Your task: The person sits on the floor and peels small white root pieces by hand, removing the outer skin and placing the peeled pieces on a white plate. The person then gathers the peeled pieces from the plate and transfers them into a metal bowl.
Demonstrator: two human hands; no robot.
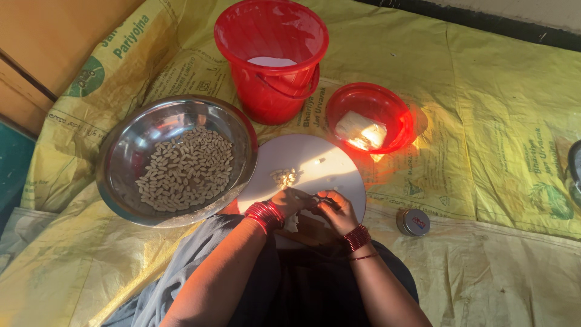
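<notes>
My left hand [293, 201] and right hand [334, 209] meet over the white board [327, 166], fingers pinched on a small piece I cannot identify. A small heap of bits [284, 177] lies done; the steel bowl [124, 151] holds many kernels [187, 169].

Polished metal bowl [130, 145] near the sheet's left edge, mirror-bright, smooth. Glossy red plastic bucket [272, 57] toward the far edge; same shiny red plastic for the small bowl [390, 109]. Smooth matt white round board [330, 166]. Woven plastic sacking sheet [484, 139], yellow, creased, faint sheen. Small metal tin [414, 222], dull shine. Glossy red bangles [264, 215]. Soft matt grey cloth [175, 278] by the near edge.
</notes>
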